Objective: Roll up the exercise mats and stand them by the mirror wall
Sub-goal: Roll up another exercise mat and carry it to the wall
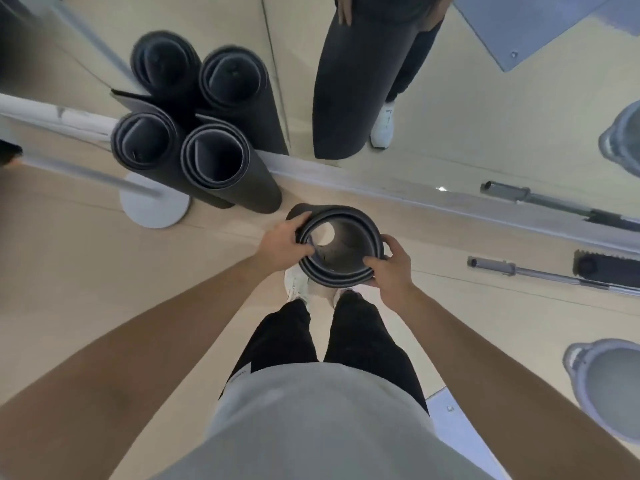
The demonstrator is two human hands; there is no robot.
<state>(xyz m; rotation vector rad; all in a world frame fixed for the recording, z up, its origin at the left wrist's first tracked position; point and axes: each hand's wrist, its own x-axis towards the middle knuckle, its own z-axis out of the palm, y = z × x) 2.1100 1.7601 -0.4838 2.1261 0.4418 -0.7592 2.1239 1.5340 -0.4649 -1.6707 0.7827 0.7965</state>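
Above pale wood floor (69,271): left hand (282,242), right hand (389,263) clamp dark rubbery rolled mat (341,252), upright tube.

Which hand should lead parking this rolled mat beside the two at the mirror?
Left, probably. The left hand grips the rolled mat by the rim on the side facing the standing mats; the right hand holds the far side.

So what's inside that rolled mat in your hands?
Nothing visible: the rolled mat is a hollow tube, dark inside, with a pale patch showing through its far end, probably floor. Its lower end is hidden by the roll itself.
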